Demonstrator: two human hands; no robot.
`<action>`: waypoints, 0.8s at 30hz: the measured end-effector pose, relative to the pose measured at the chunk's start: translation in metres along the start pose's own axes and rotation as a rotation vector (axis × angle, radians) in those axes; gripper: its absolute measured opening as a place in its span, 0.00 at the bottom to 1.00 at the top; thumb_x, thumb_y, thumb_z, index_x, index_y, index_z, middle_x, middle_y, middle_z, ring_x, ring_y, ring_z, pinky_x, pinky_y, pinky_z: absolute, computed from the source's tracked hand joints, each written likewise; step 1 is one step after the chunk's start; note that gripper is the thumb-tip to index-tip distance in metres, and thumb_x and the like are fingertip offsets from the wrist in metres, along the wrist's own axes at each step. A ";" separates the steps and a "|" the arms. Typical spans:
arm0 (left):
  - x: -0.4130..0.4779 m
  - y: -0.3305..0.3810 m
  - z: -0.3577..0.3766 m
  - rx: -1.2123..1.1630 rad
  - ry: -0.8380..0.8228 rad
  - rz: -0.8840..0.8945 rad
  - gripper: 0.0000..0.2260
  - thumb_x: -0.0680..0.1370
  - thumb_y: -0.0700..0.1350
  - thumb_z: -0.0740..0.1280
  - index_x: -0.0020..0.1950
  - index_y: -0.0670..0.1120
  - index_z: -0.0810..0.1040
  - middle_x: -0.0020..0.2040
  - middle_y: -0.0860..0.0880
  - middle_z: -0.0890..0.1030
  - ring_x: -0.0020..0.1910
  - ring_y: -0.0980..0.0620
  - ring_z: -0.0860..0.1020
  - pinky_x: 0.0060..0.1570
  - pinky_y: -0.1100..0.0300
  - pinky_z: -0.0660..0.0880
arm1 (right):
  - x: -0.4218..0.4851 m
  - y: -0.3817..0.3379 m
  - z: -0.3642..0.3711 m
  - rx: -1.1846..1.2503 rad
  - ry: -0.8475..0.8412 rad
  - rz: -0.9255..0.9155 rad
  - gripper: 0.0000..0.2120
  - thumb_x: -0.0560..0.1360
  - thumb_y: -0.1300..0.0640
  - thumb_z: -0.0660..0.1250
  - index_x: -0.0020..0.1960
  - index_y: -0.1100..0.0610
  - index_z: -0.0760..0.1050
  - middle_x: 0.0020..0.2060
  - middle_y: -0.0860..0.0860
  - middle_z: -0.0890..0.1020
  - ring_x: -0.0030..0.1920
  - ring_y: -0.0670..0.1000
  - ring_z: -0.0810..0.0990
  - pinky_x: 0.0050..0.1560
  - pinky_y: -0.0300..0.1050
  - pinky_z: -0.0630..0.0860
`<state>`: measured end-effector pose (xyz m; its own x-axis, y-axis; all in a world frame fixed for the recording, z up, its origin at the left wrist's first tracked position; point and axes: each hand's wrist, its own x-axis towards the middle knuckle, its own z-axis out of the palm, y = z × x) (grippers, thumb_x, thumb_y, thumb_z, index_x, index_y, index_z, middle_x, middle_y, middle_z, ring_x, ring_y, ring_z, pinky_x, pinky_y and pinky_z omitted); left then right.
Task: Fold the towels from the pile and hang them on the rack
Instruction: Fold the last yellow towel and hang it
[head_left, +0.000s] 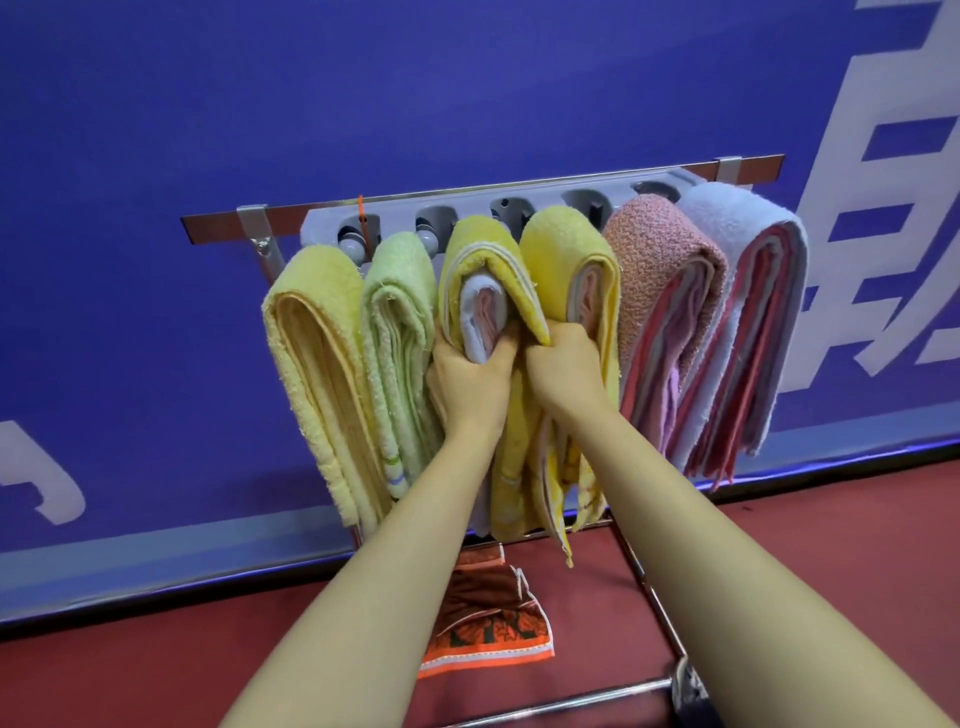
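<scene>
Mid-frame on the rack (467, 188), the left grip (470, 371) is clamped on a yellow towel (483, 244), the right grip (563, 366) on a second yellow towel (561, 234) alongside. Pull both down evenly, keeping folds square.

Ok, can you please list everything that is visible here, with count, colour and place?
rack: one, silver metal, at the wall
pale yellow towel: one, pale yellow, leftmost on rack
green towel: one, pale green, second from left
yellow towels: two, bright yellow, middle of rack
pink towel: one, salmon pink, fifth from left
white towel: one, white with pink layers inside, rightmost
orange cloth: one, orange patterned, below the rack
wall: one, blue with white signs, behind rack
floor: one, red, below
hands: two, bare, left hand and right hand gripping the yellow towels
</scene>
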<state>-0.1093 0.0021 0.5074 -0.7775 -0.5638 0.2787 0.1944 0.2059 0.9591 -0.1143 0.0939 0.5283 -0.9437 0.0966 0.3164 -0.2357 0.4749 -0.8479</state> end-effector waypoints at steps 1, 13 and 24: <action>0.001 0.000 0.003 0.040 0.039 -0.001 0.29 0.70 0.52 0.77 0.67 0.42 0.75 0.63 0.43 0.80 0.62 0.44 0.78 0.53 0.62 0.69 | 0.001 0.000 -0.002 0.000 0.001 0.025 0.11 0.70 0.67 0.60 0.31 0.56 0.68 0.29 0.52 0.73 0.37 0.57 0.72 0.37 0.46 0.65; 0.019 -0.015 -0.028 0.301 0.151 -0.093 0.19 0.68 0.56 0.75 0.48 0.42 0.81 0.44 0.43 0.81 0.41 0.40 0.78 0.39 0.53 0.75 | 0.006 0.002 -0.019 -0.333 -0.109 -0.128 0.13 0.77 0.58 0.60 0.35 0.60 0.67 0.45 0.69 0.80 0.50 0.70 0.77 0.43 0.50 0.66; 0.013 -0.008 -0.032 0.327 0.102 -0.109 0.19 0.68 0.55 0.74 0.51 0.43 0.79 0.49 0.42 0.79 0.44 0.40 0.76 0.43 0.52 0.74 | 0.002 -0.011 0.002 -0.280 -0.224 0.031 0.18 0.76 0.49 0.64 0.47 0.66 0.78 0.47 0.65 0.83 0.50 0.66 0.82 0.48 0.52 0.79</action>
<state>-0.1021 -0.0324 0.5049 -0.7165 -0.6697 0.1953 -0.1003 0.3760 0.9212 -0.1145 0.0873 0.5373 -0.9841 -0.0646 0.1652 -0.1628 0.6989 -0.6965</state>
